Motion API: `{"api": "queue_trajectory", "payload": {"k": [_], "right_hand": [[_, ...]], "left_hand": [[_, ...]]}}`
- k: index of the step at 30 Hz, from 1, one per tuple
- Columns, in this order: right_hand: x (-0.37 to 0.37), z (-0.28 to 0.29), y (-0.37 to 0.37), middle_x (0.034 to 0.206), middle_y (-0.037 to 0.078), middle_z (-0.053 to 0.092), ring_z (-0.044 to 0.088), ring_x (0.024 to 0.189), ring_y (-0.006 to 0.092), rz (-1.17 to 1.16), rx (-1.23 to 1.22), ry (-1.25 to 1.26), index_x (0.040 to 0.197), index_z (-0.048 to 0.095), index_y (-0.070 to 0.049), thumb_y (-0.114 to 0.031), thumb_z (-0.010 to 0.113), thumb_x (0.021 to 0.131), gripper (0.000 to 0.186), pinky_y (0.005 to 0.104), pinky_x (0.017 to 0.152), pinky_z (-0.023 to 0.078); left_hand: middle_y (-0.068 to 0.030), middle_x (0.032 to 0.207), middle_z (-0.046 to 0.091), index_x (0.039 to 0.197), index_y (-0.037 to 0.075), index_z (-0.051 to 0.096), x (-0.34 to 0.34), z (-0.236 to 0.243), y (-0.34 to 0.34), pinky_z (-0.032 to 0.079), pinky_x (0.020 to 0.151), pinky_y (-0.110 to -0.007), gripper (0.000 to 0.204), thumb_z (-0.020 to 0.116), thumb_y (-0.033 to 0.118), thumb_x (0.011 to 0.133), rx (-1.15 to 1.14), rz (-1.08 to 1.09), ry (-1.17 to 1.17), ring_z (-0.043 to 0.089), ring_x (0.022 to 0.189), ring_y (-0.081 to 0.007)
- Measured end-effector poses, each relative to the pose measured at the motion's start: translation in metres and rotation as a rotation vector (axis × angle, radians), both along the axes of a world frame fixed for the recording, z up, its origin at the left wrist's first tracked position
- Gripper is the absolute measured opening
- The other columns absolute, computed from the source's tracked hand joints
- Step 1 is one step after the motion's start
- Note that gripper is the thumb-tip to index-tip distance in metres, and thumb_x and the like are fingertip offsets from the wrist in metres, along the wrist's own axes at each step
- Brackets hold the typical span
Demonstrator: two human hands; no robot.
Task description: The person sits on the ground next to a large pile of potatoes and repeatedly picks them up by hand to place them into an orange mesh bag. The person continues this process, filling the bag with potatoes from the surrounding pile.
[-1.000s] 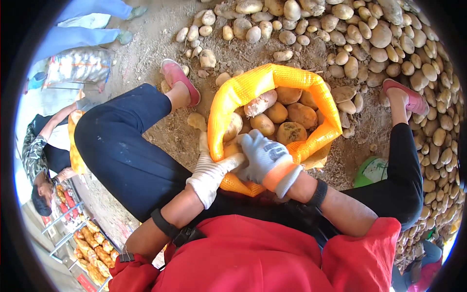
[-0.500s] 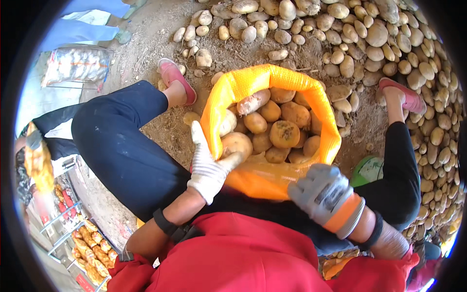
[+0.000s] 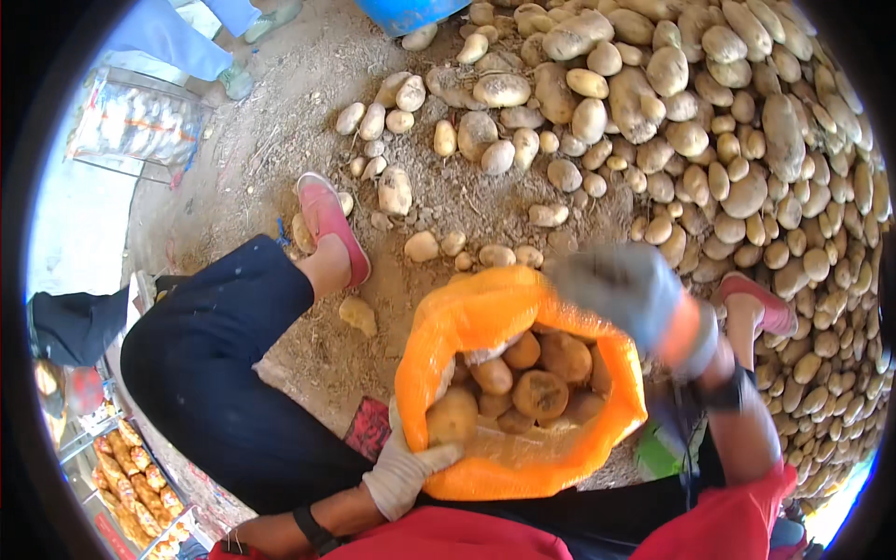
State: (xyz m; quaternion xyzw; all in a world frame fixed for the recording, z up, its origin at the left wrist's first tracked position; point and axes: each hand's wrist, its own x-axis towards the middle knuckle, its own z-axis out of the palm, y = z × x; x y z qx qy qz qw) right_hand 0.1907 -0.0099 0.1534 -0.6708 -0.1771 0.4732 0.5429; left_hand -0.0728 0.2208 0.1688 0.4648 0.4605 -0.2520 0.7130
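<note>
An orange mesh sack (image 3: 485,317) stands open between my knees, partly filled with brown potatoes (image 3: 541,392). My left hand (image 3: 411,467), in a white glove, grips the sack's near rim. Blurred with motion, my right hand (image 3: 621,289) in a grey glove with an orange cuff hovers over the sack's far right rim; whether it holds anything I cannot tell. A big pile of potatoes (image 3: 709,121) covers the ground ahead and to the right.
My feet in pink shoes (image 3: 331,224) rest on dirt either side of the sack. Loose potatoes (image 3: 392,191) lie near the left foot. Another person's legs (image 3: 187,37) stand far left, by a filled mesh bag (image 3: 131,126). A blue container (image 3: 411,14) sits at the top.
My right hand swung from low at my right side up and forward over the sack's far rim. The head view tilted toward the potato pile. My left hand stays on the sack.
</note>
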Motion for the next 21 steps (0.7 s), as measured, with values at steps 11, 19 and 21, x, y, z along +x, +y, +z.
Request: {"api": "queue_trajectory", "payload": {"k": [11, 19, 21], "right_hand": [[0.241, -0.143, 0.108, 0.149, 0.013, 0.044, 0.038, 0.139, 0.0333, 0.42, -1.218, -1.53, 0.147, 0.043, -0.015, -0.041, 0.08, 0.071, 0.088, 0.0459, 0.108, 0.04], [0.236, -0.122, 0.08, 0.124, 0.017, 0.065, 0.062, 0.113, 0.0365, 0.366, -1.109, -1.272, 0.124, 0.064, -0.013, -0.024, 0.081, 0.07, 0.057, 0.0423, 0.093, 0.053], [0.201, -0.094, 0.064, 0.123, 0.018, 0.065, 0.062, 0.114, 0.0381, 0.547, -1.058, -1.085, 0.129, 0.059, -0.011, -0.011, 0.074, 0.074, 0.057, 0.0443, 0.093, 0.054]], "left_hand": [[-0.0034, 0.116, 0.059, 0.137, 0.006, 0.039, 0.0, -0.008, 0.014, 0.049, 0.094, -0.032, 0.066, 0.077, 0.004, 0.082, 0.034, -0.25, 0.009, 0.058, 0.107, -0.014], [-0.0039, 0.119, 0.053, 0.141, 0.007, 0.027, 0.003, -0.006, 0.005, 0.048, 0.095, -0.031, 0.079, 0.076, 0.002, 0.08, 0.07, -0.216, 0.042, 0.056, 0.109, -0.0142], [-0.0033, 0.118, 0.054, 0.139, 0.008, 0.033, 0.009, 0.0, 0.001, 0.05, 0.091, -0.03, 0.072, 0.074, -0.001, 0.081, 0.067, -0.107, 0.051, 0.058, 0.106, -0.0132]]}}
